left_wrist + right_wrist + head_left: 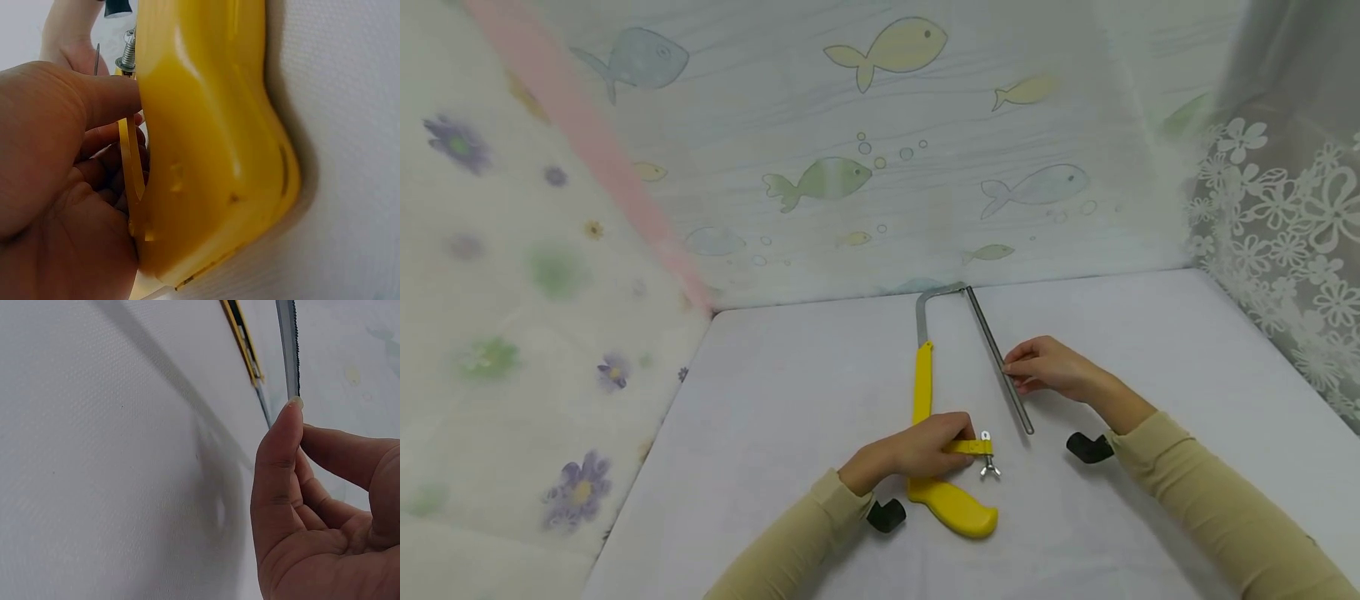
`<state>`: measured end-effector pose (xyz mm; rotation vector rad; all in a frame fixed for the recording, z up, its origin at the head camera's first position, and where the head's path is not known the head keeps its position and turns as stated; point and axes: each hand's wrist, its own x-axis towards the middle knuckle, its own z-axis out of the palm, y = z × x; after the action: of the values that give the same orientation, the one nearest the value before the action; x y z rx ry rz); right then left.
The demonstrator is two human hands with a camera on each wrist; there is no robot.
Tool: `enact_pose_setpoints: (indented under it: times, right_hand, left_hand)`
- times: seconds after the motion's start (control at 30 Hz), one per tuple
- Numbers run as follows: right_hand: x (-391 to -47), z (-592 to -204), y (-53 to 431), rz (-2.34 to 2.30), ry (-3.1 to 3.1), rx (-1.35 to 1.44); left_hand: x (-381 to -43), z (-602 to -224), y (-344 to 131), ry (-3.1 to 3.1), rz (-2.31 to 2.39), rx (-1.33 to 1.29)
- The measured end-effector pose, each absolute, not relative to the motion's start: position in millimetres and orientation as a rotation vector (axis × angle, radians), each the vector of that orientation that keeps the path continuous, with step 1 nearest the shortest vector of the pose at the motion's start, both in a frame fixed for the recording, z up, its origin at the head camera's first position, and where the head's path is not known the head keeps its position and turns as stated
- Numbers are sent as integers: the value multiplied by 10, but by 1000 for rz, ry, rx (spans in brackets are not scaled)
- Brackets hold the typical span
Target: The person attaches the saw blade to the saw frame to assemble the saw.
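The left hand [928, 446] is curled round the yellow saw frame [922, 383], gripping it just above the handle [958, 508]; a bolt with a wing nut [989, 469] stands just beyond its fingertips. The right hand [1048, 368] pinches the toothed blade [990, 337] between thumb and finger, its other fingers loosely bent. Ahead of both hands, the blade's far end is at the frame's tip; its near end, between the hands, sits apart from the bolt.
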<state>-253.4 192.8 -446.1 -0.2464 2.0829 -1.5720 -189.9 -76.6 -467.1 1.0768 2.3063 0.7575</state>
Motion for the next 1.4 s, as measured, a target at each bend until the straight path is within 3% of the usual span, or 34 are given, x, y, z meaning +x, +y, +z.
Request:
enact_pose_setpoints:
  times: [1.4]
  right_hand:
    - [-2641, -4533, 1814, -1579, 2032, -203]
  left_hand:
    - [-1876, -4654, -758, 2335, 739, 1048]
